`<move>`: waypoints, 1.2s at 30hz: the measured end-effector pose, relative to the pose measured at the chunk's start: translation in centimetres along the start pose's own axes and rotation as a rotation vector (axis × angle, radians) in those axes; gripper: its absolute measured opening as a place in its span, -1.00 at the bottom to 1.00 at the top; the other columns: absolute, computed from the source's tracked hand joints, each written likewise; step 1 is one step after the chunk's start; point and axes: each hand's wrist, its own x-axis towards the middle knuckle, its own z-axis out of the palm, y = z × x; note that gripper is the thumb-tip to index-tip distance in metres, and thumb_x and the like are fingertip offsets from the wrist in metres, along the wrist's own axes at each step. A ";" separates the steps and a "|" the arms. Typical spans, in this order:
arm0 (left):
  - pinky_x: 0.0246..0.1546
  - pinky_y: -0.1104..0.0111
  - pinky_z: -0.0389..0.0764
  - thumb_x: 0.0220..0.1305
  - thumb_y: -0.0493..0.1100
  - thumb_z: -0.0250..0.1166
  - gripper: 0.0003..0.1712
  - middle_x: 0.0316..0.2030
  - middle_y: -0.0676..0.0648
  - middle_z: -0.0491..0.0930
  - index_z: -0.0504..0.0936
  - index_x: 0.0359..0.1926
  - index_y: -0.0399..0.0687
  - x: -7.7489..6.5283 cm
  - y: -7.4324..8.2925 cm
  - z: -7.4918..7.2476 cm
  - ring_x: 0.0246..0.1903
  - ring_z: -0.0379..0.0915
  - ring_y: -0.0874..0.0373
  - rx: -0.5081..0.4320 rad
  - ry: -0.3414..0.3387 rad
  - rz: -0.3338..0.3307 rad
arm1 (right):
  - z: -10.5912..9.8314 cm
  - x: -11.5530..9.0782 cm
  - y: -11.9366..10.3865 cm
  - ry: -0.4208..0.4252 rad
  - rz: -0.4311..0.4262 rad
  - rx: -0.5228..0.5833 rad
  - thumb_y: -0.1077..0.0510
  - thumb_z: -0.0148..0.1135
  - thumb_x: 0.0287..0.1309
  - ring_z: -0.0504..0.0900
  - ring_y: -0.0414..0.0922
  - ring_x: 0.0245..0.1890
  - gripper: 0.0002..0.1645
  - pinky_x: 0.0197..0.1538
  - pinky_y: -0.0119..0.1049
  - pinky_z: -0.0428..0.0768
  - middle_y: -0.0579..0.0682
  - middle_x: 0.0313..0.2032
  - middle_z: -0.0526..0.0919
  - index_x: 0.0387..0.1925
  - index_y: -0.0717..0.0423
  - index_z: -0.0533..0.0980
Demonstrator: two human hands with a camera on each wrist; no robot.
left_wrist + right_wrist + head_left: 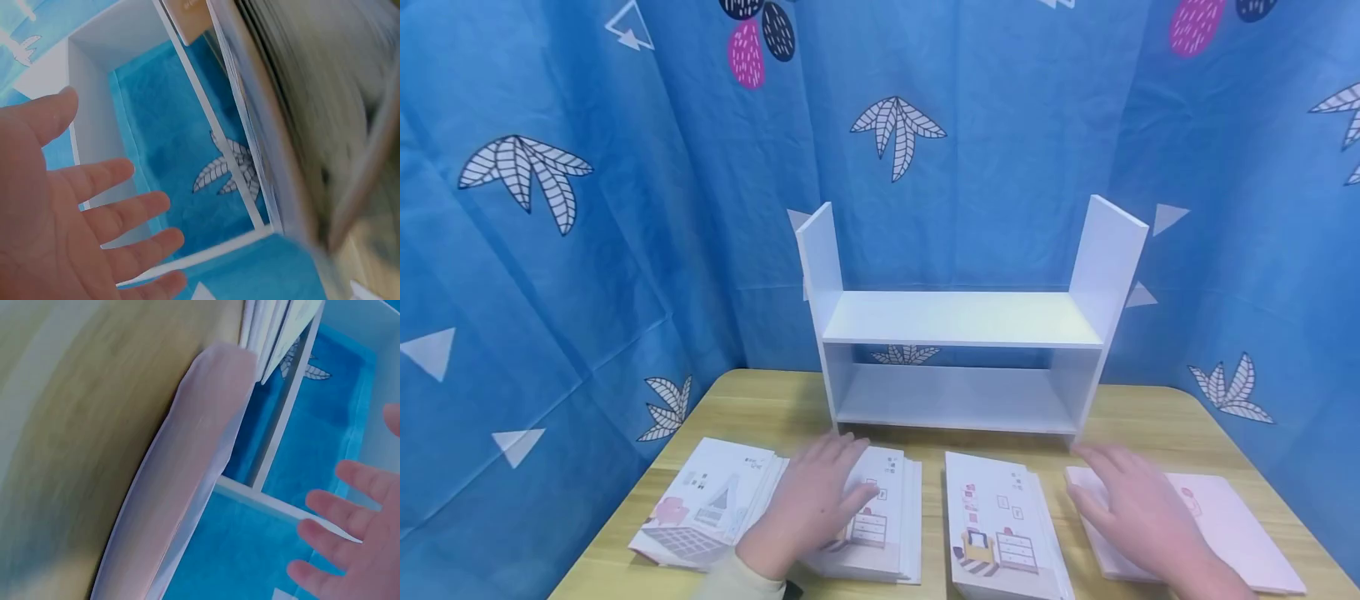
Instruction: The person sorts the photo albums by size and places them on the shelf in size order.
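Note:
My left hand point(812, 500) is spread over the second stack of white illustrated booklets point(883, 492), covering its left part. In the left wrist view the fingers point(128, 215) of that hand stand apart and hold nothing, with blurred page edges point(281, 112) to their right. Over the pink booklet point(1240, 525) at the right, my right hand point(1142, 508) has its fingers extended and its thumb apart. The right wrist view shows its palm side, with nothing in the fingers point(340, 503); the pink booklet's edge point(194, 462) lies to their left.
A white two-tier shelf point(962, 317) with tall sides stands at the back of the wooden table point(767, 392). One booklet stack point(700, 500) lies at the far left, another point(1000, 525) between my hands. A blue patterned curtain point(985, 150) hangs behind and at both sides.

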 end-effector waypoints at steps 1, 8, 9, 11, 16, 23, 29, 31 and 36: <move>0.35 -0.13 0.28 0.40 0.24 0.19 -0.31 0.30 -0.18 0.48 0.46 0.38 -0.05 0.0 0.2 0.1 0.33 0.33 -0.19 -0.016 0.003 -0.001 | 0.0 0.1 -0.1 -0.016 0.016 0.023 -0.31 0.18 0.35 0.44 0.28 0.24 -0.26 0.23 0.31 0.35 0.19 0.23 0.54 0.30 0.13 0.48; 0.29 -0.07 0.38 0.44 0.40 -0.01 -0.24 0.31 -0.03 0.49 0.44 0.41 0.04 0.7 1.8 0.0 0.32 0.36 -0.05 -0.140 -0.108 -0.107 | 0.1 0.5 -0.8 -0.147 0.134 0.145 -0.38 0.08 0.38 0.55 0.27 0.13 -0.18 0.08 0.30 0.51 0.25 0.15 0.58 0.30 0.18 0.47; 0.28 -0.08 0.39 0.44 0.41 -0.02 -0.23 0.31 -0.03 0.49 0.43 0.41 0.05 0.8 2.1 0.0 0.32 0.37 -0.04 -0.159 -0.118 -0.116 | 0.2 0.6 -0.8 -0.162 0.142 0.162 -0.36 0.09 0.39 0.59 0.23 0.08 -0.20 0.04 0.27 0.55 0.22 0.12 0.61 0.29 0.20 0.48; 0.25 -0.08 0.43 0.44 0.42 -0.01 -0.23 0.30 -0.03 0.51 0.44 0.41 0.06 1.0 2.5 0.1 0.29 0.40 -0.04 -0.199 -0.129 -0.128 | 0.3 0.8 -0.7 -0.187 0.155 0.199 -0.32 0.11 0.39 0.64 0.12 -0.02 -0.25 -0.02 0.19 0.60 0.14 0.06 0.64 0.25 0.21 0.51; 0.24 -0.06 0.45 0.42 0.46 -0.03 -0.21 0.29 0.01 0.52 0.44 0.41 0.09 1.4 3.2 0.6 0.28 0.42 0.00 -0.256 -0.148 -0.143 | 0.6 1.3 -0.6 -0.231 0.174 0.285 -0.20 0.17 0.41 0.65 0.07 -0.05 -0.36 0.01 0.15 0.60 0.10 0.00 0.68 0.17 0.26 0.55; 0.26 -0.07 0.42 0.40 0.45 0.01 -0.18 0.28 0.00 0.53 0.43 0.41 0.04 1.8 4.1 1.8 0.31 0.39 0.00 -0.283 -0.204 -0.143 | 0.8 1.7 -0.8 -0.306 0.224 0.351 -0.11 0.19 0.40 0.55 0.31 0.14 -0.42 0.16 0.29 0.46 0.26 0.06 0.66 0.14 0.31 0.56; 0.26 -0.08 0.42 0.37 0.47 0.01 -0.16 0.20 0.01 0.59 0.47 0.39 0.02 2.0 5.3 2.9 0.28 0.42 0.00 -0.317 -0.236 -0.160 | 1.6 2.0 -0.9 -0.349 0.235 0.347 -0.05 0.22 0.38 0.66 0.09 -0.05 -0.59 0.07 0.18 0.56 0.06 -0.11 0.72 -0.01 0.19 0.65; 0.23 -0.04 0.46 0.36 0.49 0.00 -0.15 0.15 0.02 0.63 0.48 0.38 0.01 2.2 5.7 3.3 0.23 0.47 0.01 -0.339 -0.252 -0.161 | 1.9 2.1 -0.9 -0.361 0.262 0.352 -0.06 0.21 0.39 0.65 -0.03 -0.19 -0.63 -0.03 0.07 0.60 -0.02 -0.20 0.71 -0.06 0.14 0.66; 0.06 0.02 0.56 0.36 0.47 0.01 -0.16 -0.04 0.09 0.67 0.52 0.34 -0.02 2.6 6.9 4.3 0.03 0.57 0.07 -0.394 -0.305 -0.179 | 2.6 2.2 -1.1 -0.407 0.368 0.441 -0.09 0.16 0.40 0.51 -0.08 -0.54 -0.63 -0.41 -0.17 0.53 0.00 -0.51 0.54 -0.27 0.12 0.63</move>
